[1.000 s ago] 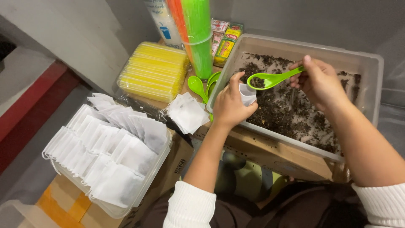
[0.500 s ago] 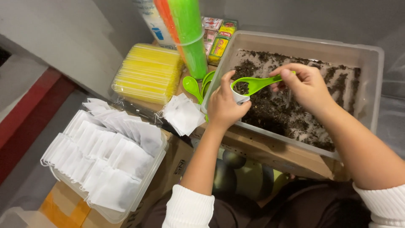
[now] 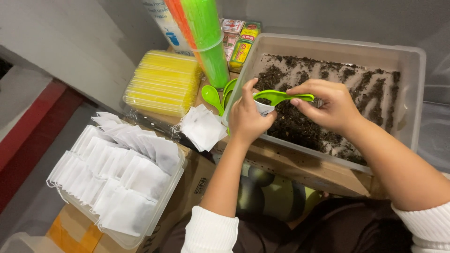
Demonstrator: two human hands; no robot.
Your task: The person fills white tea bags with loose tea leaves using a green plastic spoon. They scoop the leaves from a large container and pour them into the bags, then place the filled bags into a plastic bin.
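My left hand [image 3: 246, 117] holds a small white filter bag [image 3: 265, 108] open over the near left part of a clear plastic tub [image 3: 412, 98] of dark loose tea leaves [image 3: 300, 124]. My right hand [image 3: 328, 105] grips a green plastic spoon [image 3: 279, 97] by its handle, with the spoon's bowl turned over the mouth of the bag. Both hands hover above the tub's contents.
A clear tray [image 3: 159, 206] of several filled white bags sits at lower left. A loose pile of empty white bags [image 3: 202, 127], spare green spoons [image 3: 213, 97], a yellow pack of straws [image 3: 164, 82], tall green and orange straw bundles [image 3: 204, 33] and small packets [image 3: 241, 40] lie beyond.
My right hand brought the loaded green spoon leftward to the bag and tipped it over the opening. My left hand stayed on the bag.
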